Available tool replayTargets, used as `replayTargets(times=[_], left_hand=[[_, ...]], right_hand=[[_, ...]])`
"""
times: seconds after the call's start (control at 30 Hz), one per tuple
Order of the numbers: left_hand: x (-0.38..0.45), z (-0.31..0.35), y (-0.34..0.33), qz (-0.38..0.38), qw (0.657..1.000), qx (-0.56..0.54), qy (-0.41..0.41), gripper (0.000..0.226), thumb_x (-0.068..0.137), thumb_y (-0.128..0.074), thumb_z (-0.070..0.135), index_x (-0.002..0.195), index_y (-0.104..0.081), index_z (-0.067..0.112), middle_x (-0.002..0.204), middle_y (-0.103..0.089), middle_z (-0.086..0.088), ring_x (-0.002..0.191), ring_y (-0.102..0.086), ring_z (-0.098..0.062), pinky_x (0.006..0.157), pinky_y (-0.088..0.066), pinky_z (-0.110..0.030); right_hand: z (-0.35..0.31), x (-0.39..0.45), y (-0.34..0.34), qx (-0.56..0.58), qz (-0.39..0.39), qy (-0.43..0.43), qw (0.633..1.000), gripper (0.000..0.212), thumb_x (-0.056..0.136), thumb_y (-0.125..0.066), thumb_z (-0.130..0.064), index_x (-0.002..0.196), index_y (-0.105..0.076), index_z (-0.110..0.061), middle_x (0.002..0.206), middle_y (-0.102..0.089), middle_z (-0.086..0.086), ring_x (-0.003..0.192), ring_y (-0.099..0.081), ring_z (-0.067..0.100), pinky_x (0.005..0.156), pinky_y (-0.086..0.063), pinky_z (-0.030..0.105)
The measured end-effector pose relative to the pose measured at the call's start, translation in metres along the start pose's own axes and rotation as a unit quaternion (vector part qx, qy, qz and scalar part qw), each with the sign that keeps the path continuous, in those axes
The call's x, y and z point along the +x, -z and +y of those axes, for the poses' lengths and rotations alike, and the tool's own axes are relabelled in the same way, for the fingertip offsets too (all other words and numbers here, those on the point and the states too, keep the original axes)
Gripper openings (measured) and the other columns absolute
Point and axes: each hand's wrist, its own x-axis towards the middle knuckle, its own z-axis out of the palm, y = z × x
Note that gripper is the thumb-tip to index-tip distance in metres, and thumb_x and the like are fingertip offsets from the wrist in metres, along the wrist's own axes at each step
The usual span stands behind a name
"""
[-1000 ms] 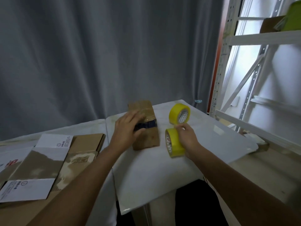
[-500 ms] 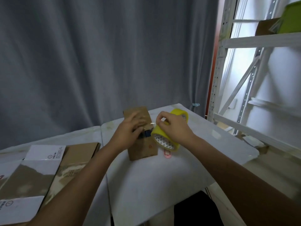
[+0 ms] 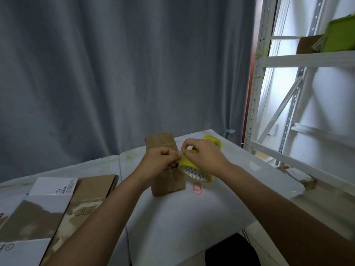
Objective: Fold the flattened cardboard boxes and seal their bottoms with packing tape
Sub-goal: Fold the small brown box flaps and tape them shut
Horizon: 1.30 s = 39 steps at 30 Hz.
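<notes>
Glossy yellow tape roll (image 3: 196, 169), ring-shaped, is held at frame centre by the right hand (image 3: 204, 157), fingers curled round it. Its loose end is pinched by the left hand (image 3: 161, 157) above the matte brown folded cardboard box (image 3: 165, 167).

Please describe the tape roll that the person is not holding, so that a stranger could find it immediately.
Look at the white table in front of the grey curtain, and find the small brown box near its far edge. Right of that box, behind the right hand, a yellow tape roll peeks out. The other yellow roll is gripped in that hand; this one is untouched.
</notes>
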Motion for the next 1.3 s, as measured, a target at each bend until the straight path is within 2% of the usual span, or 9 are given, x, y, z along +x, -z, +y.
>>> replayTargets(times=[0.17,0.27,0.37,0.43,0.53,0.67,0.77,0.9,1.3], left_hand=[[0.002,0.001,0.001,0.038,0.999,0.034,0.001,0.017,0.086,-0.073,0.029,0.079,-0.074,0.013,0.077,-0.073,0.002,0.073,-0.064,-0.009,0.068,-0.053,-0.022],[0.002,0.002,0.003,0.075,0.995,0.071,-0.014,0.015,0.087,-0.072,0.030,0.078,-0.073,0.017,0.077,-0.073,0.005,0.076,-0.067,-0.011,0.068,-0.057,-0.026],[0.005,-0.006,0.017,0.112,0.991,0.072,-0.005,0.015,0.088,-0.071,0.022,0.074,-0.072,0.016,0.080,-0.072,0.001,0.081,-0.069,-0.017,0.076,-0.059,-0.034],[0.006,-0.011,0.024,0.120,0.991,0.063,-0.001,0.017,0.086,-0.073,0.023,0.071,-0.071,0.016,0.079,-0.073,-0.003,0.083,-0.068,-0.024,0.080,-0.058,-0.039],[0.005,-0.014,0.031,0.136,0.988,0.069,-0.016,0.021,0.085,-0.074,0.027,0.068,-0.069,0.017,0.076,-0.071,-0.002,0.078,-0.066,-0.021,0.075,-0.055,-0.035],[0.003,-0.024,0.063,0.190,0.979,0.066,-0.011,0.024,0.086,-0.072,0.030,0.069,-0.068,0.013,0.070,-0.067,-0.001,0.070,-0.059,-0.015,0.072,-0.051,-0.032],[-0.002,-0.034,0.078,0.179,0.983,0.040,-0.001,0.022,0.087,-0.072,0.027,0.076,-0.069,0.009,0.072,-0.067,-0.004,0.072,-0.059,-0.016,0.075,-0.051,-0.033],[-0.011,-0.046,0.079,0.204,0.979,-0.001,0.011,0.019,0.089,-0.070,0.025,0.081,-0.069,0.008,0.075,-0.066,-0.003,0.075,-0.059,-0.016,0.073,-0.049,-0.026],[-0.028,-0.060,0.043,0.296,0.950,-0.088,0.033,0.018,0.091,-0.067,0.030,0.085,-0.072,0.014,0.082,-0.069,0.001,0.078,-0.060,-0.013,0.077,-0.050,-0.028]], right_hand=[[-0.001,0.000,0.005,0.064,-0.009,-0.052,0.997,0.034,0.092,-0.057,-0.042,0.097,-0.075,-0.014,0.094,-0.073,0.004,0.079,-0.062,0.012,0.066,-0.043,0.025],[-0.002,0.002,0.014,0.106,-0.056,-0.123,0.985,0.057,0.085,-0.058,-0.059,0.122,-0.066,-0.016,0.117,-0.067,0.001,0.105,-0.061,0.015,0.088,-0.048,0.027],[-0.002,0.001,0.027,0.287,-0.095,-0.152,0.941,0.045,0.088,-0.059,-0.052,0.109,-0.070,-0.013,0.097,-0.071,0.005,0.087,-0.066,0.019,0.086,-0.052,0.038],[-0.005,0.000,0.033,0.321,-0.107,-0.158,0.928,0.035,0.093,-0.057,-0.041,0.111,-0.068,-0.013,0.103,-0.069,0.006,0.090,-0.064,0.019,0.082,-0.051,0.035],[-0.008,0.003,0.032,0.228,-0.122,-0.133,0.957,0.041,0.093,-0.057,-0.042,0.112,-0.067,-0.008,0.102,-0.064,0.004,0.090,-0.059,0.017,0.083,-0.048,0.036],[0.003,0.008,0.027,0.004,-0.114,-0.083,0.990,0.064,0.079,-0.059,-0.066,0.073,-0.067,-0.003,0.068,-0.055,0.006,0.066,-0.055,0.020,0.062,-0.042,0.034],[0.012,0.010,0.026,0.036,-0.110,-0.095,0.989,0.056,0.078,-0.058,-0.069,0.059,-0.058,-0.017,0.063,-0.051,0.001,0.064,-0.054,0.018,0.066,-0.042,0.034],[0.024,0.011,0.035,0.218,-0.146,-0.115,0.958,0.042,0.085,-0.063,-0.053,0.077,-0.065,-0.011,0.077,-0.059,0.008,0.075,-0.057,0.017,0.083,-0.048,0.039],[0.016,0.025,0.007,-0.026,-0.003,-0.033,0.999,0.026,0.089,-0.062,-0.039,0.100,-0.072,-0.018,0.095,-0.069,0.003,0.088,-0.062,0.019,0.081,-0.054,0.038]])
